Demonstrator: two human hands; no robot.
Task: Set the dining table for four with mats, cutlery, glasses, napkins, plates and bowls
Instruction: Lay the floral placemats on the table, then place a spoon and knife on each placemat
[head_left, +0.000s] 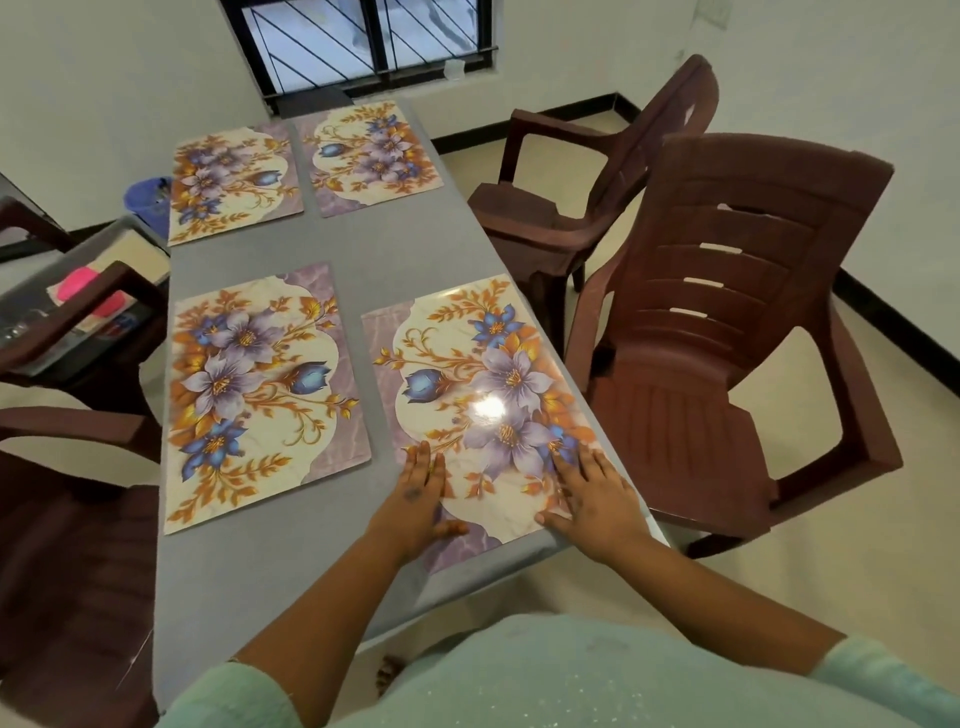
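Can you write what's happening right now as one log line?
step: placing mats | mats on table: four | both hands flat on near right mat | left hand | right hand | cutlery, glasses, plates: none set

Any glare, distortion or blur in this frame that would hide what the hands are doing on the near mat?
Head view: a bright glare patch sits on the near right mat, above both hands and clear of them; wide-angle bending curves the table edges and the chairs; left hand and right hand look slightly soft but readable, lying flat on the mat.
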